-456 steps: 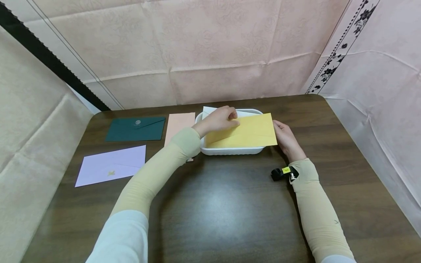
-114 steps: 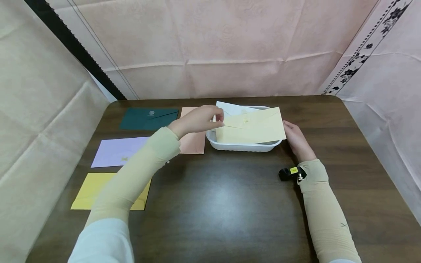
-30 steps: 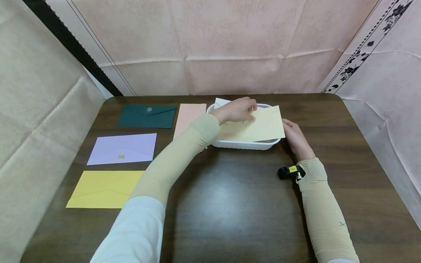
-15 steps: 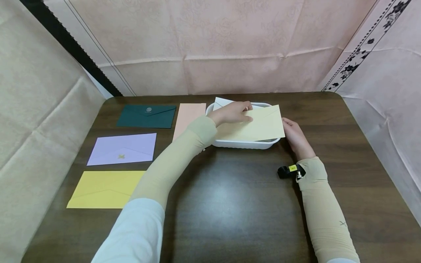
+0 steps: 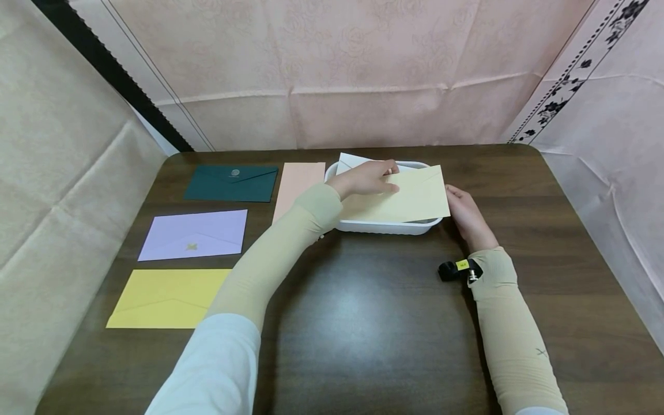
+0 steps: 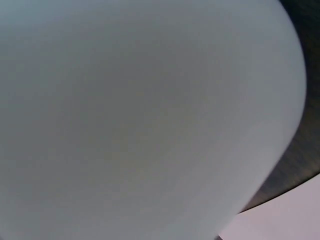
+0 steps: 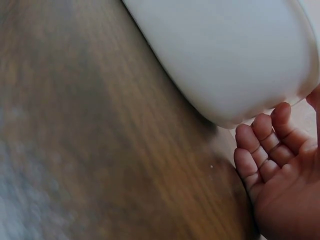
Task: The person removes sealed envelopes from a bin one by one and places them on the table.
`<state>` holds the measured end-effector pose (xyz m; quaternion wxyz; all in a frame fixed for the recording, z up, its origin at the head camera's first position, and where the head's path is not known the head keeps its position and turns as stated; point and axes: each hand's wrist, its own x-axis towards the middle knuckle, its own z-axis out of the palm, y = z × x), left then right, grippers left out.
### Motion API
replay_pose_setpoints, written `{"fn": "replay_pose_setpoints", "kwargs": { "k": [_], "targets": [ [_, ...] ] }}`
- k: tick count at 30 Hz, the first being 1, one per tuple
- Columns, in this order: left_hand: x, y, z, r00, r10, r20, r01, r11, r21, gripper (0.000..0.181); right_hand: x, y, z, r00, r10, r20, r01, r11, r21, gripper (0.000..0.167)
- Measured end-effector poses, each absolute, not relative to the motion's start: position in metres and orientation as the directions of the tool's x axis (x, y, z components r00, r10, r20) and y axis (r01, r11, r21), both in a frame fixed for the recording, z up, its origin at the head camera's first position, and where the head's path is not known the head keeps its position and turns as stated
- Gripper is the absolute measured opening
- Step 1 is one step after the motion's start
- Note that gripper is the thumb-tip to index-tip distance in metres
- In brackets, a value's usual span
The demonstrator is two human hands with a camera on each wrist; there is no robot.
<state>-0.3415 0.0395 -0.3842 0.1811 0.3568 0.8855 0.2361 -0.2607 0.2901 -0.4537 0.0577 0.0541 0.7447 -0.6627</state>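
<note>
A cream envelope [image 5: 415, 196] lies across the white plastic tray [image 5: 384, 228]. My left hand [image 5: 363, 178] pinches its upper edge, thumb on the front face; the fingers are partly out of sight. Behind it, a whitish envelope [image 5: 349, 161] sticks out at the tray's back left. At the tray's right end, my right hand [image 5: 469, 222] holds the end wall. In the right wrist view, the bent fingertips of that hand [image 7: 295, 185] touch the tray's outside [image 7: 225, 55]. The left wrist view is mostly filled by a blurred pale shape.
Left of the tray lies a peach envelope [image 5: 300, 178], partly under the left forearm. Further left are a dark green envelope [image 5: 228, 189], a lilac one [image 5: 187, 230] and a yellow one [image 5: 161, 300], partly covered by the left arm. Cloth hangs behind the wooden table [image 5: 358, 323].
The yellow envelope went from the tray to the table's left, exposing the cream one. My left hand later came back right onto the cream envelope. Over the last half second, nothing visibly moved.
</note>
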Motion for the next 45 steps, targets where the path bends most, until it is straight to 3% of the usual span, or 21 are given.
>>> {"fn": "replay_pose_setpoints", "kwargs": {
  "k": [45],
  "targets": [
    [-0.333,0.031,-0.37,-0.697,0.707,-0.121,0.563,0.644,0.517,0.041,-0.258,0.287,-0.453,-0.992,0.014,-0.123,0.123,0.122,-0.985,0.029]
  ]
}}
